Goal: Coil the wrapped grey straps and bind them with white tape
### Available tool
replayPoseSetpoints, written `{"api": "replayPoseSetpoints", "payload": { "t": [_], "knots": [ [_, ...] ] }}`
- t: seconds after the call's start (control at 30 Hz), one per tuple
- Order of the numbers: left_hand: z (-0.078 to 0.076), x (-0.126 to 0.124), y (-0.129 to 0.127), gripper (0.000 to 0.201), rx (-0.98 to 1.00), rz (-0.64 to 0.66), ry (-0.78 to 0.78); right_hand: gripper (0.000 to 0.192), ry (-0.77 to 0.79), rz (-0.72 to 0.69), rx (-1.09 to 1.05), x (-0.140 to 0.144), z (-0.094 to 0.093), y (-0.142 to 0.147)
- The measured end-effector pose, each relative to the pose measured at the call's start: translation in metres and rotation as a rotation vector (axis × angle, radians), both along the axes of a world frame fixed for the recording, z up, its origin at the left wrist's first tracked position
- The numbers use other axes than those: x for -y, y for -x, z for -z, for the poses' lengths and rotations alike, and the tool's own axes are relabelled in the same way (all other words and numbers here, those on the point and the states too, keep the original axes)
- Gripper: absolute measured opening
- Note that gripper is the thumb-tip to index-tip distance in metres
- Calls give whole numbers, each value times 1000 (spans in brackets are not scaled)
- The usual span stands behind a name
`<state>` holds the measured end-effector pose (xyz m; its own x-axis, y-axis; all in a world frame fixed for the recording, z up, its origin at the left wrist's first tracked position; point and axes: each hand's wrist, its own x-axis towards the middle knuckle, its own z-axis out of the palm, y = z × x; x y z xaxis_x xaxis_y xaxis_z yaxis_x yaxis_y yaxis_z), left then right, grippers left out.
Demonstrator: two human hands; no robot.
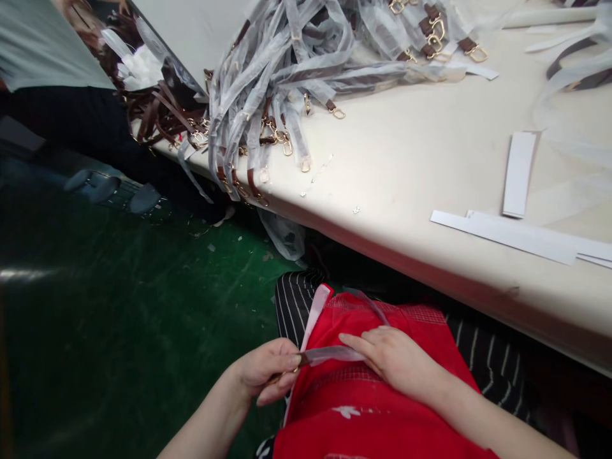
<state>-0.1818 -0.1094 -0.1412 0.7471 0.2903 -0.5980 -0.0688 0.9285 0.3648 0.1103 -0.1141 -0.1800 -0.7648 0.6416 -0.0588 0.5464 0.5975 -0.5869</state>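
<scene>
Down on the lap, over the red apron (373, 395), the left hand (265, 376) pinches one end of a plastic-sleeved strap (329, 354), fingers closed on it. The right hand (394, 357) lies flat on the other end, pressing rather than gripping. The strap lies nearly level, long axis left to right, its far end running under the right fingers. The slick sleeve could slide from that pinch, I reckon, and drop to the green floor (119, 306).

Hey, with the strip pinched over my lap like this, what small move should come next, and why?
Probably slide the right hand along the clear strip to draw it taut. The left hand pinches one end, the right fingers rest flat on it, above the red apron.
</scene>
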Motion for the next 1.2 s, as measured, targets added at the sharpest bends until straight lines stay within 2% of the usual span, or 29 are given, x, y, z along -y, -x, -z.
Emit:
{"api": "replayPoseSetpoints", "payload": {
  "t": [0.13,0.3,0.43,0.5,0.6,0.77,0.87,0.93,0.97,1.03,1.07,1.13,1.2],
  "knots": [
    [-8,-3,8,47,180,-191,-22,31,49,24,-21,0,-1,1],
    [-33,-16,9,50,424,-414,-139,26,167,107,-138,-3,-5,3],
    [-56,-35,-10,40,480,-734,-103,26,234,156,-208,-6,-12,6],
    [-64,-46,-23,35,422,-920,-63,29,218,174,-204,-8,-14,9],
    [-72,-63,-40,38,297,-1089,-89,34,180,197,-176,-12,-16,17],
    [-79,-80,-49,42,-104,-1298,-317,37,148,230,-145,-22,-25,27],
    [-80,-82,-48,39,-281,-1361,-429,36,161,241,-162,-23,-29,30],
    [-77,-80,-51,34,-397,-1341,-590,36,184,243,-181,-21,-29,31],
    [-73,-78,-54,30,-474,-1311,-720,36,197,242,-194,-21,-29,31],
    [-58,-74,-60,23,-683,-1146,-1091,35,227,238,-222,-21,-30,31],
    [-48,-71,-64,20,-798,-983,-1317,35,245,243,-236,-22,-31,29],
    [-26,-64,-68,23,-964,-510,-1741,36,310,263,-280,-27,-35,23],
    [-8,-56,-68,33,-1006,-30,-1998,39,413,298,-341,-35,-41,12]
  ]
}}
